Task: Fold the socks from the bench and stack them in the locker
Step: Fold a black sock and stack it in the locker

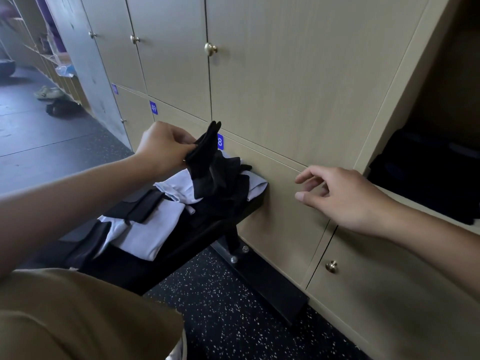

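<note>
Pale wooden locker doors (285, 87) fill the background, with a dark bench (207, 229) butted against them and speckled flooring below. Pinched between the thumb and curled fingers of the left hand (163, 146) is a black sock (205, 149), lifted clear of the bench so that its free end sticks up past the fingertips and the rest hangs down toward the heap. Directly under those fingers lies the pile of socks (181, 193), black ones tangled over white ones, and nearer the wrist sit more white socks (145, 235) crossed by a dark piece. The right hand (345, 196) hovers well away from the sock, fingers loosely spread and slightly bent, holding nothing. Beyond its knuckles is the open locker (428, 178), dark inside, with what looks like black fabric already there.

The likely trouble is the light pinch: held by one edge only, the sock could slip back into the heap. Its hanging end seems close to the other black socks, so it might drag one off the bench edge. Black on black also makes mismatching a pair easy.
</note>
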Demonstrator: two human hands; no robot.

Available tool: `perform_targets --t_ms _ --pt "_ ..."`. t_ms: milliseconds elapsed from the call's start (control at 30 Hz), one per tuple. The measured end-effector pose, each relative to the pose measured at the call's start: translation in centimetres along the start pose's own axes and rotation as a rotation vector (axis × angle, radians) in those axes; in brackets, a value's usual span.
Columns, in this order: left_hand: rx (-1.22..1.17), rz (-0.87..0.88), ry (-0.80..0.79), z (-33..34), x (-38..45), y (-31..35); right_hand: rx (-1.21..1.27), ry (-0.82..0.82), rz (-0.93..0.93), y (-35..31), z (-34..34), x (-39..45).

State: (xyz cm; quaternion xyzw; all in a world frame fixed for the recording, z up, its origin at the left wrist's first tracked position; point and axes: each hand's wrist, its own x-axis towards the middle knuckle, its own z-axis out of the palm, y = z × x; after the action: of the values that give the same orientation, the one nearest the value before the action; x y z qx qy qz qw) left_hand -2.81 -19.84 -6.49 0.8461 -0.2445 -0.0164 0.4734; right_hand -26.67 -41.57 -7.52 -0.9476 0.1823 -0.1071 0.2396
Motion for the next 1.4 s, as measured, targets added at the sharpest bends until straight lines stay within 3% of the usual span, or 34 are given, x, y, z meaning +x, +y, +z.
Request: perform_targets --t_ms 200,467,767,900,1067,1267,1400 --pt "-0.146 0.123 -0.125 0.6 -3.3 4.5 0.305 0.106 -0.072 -1.1 -0.1 -0.1" --pt "0.066 0.445 -0.231 2.2 -6.2 7.3 -0.135 0.273 -0.406 -2.2 -1.4 -0.8" --pt "0.025 0.533 -0.312 3.4 -8.2 8.4 -0.303 0.474 -0.586 -1.6 -1.7 -1.0" --pt "-0.177 0.496 -0.468 3.7 -8.2 8.1 -0.115 0.407 -0.471 -1.5 -1.8 -1.7" --pt "-0.318 0.428 -0.665 3.7 -8.0 7.6 0.453 0.315 -0.23 -1.7 -1.7 -2.4" --pt "-0.388 0.349 -0.598 5.0 -7.8 7.6 0.823 0.314 -0.117 -1.4 -1.5 -2.8" --pt "-0.449 0.262 -0.607 6.2 -7.8 7.6 0.899 0.27 -0.053 -1.5 -1.7 -3.7"
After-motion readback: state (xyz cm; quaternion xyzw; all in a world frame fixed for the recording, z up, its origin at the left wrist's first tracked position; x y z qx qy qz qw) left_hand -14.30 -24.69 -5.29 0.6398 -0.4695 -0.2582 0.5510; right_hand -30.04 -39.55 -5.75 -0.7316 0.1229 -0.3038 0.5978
